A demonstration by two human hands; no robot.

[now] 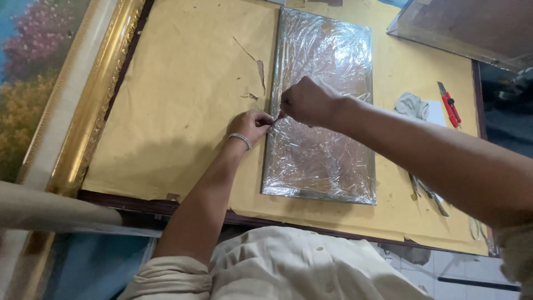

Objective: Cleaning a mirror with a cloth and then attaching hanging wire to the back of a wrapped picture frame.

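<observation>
A flat rectangular panel wrapped in clear crinkled plastic film (325, 100) lies on a table covered with tan paper (177, 111). My left hand (251, 125), with a beaded bracelet on the wrist, pinches the film at the panel's left edge. My right hand (308, 101) is closed just beside it, its fingertips pinching the same spot on the film. Both hands meet at the left edge, about halfway down the panel.
A red utility knife (449, 104) and a crumpled grey cloth (411, 104) lie to the right. Metal tools (428, 191) rest near the front right. A gold-framed painting (72, 94) leans at the left. A clear sheet (466, 28) sits at the back right. The paper is torn near the panel.
</observation>
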